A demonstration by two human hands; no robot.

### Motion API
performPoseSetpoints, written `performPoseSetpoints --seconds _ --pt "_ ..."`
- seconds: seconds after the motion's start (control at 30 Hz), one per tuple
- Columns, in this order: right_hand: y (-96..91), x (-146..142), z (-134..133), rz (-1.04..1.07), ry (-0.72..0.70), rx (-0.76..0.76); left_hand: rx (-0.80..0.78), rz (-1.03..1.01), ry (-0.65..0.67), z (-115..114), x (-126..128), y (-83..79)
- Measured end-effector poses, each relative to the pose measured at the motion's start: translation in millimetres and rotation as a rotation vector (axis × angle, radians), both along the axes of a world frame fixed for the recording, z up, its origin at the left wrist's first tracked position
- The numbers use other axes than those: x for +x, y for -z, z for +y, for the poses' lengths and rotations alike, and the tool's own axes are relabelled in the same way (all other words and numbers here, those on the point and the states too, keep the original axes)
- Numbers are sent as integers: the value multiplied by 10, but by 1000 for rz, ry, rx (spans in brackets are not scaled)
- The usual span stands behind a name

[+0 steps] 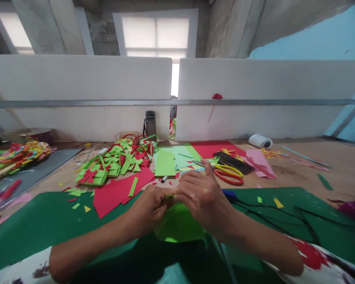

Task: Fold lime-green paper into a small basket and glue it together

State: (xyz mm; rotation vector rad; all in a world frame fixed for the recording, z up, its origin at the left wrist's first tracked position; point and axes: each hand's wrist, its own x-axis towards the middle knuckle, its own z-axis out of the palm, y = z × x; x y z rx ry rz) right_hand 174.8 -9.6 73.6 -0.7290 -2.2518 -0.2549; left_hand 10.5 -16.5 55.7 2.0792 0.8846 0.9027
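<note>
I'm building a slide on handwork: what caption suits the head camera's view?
Left hand and right hand hold bright green paper at a dark green mat, scissors lying beyond.

Lime sheet (180, 227) — partly hidden, sleeves (26, 269) — cropped

Smooth green paper (180, 228), plastic scissor handles (238, 182)

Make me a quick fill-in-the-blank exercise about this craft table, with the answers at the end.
1. The paper held by the left hand and right hand is bright ____.
2. Beside the red scissor handle is a ____ one.
3. The tall dark ____ stands upright near a white panel.
4. In the picture, the white roll lies to the ____ of the red flower.

Answers: green; yellow; bottle; right.
</note>
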Motion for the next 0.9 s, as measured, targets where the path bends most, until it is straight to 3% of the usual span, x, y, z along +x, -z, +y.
performPoseSetpoints --seconds 0.1,0.2,0.4,0.47,0.6,0.8,0.9 --pt "-75 106 60 42 -15 -47 -303 -137 -35 34 -22 -2" --pt "-50 366 199 13 55 -52 -569 -299 -121 71 -34 9" --pt "363 1121 598 -278 483 -327 -740 -532 -174 168 -38 143" --pt "462 1267 653 -334 453 -483 -797 -568 -181 210 -39 201" --pt "537 1328 654 -331 318 -593 -866 -644 -241 268 -30 286" --pt "631 1276 700 -283 243 -564 -871 -657 -230 275 -17 321" --pt "555 1267 709 -181 247 -490 -874 -687 -245 279 -17 315"
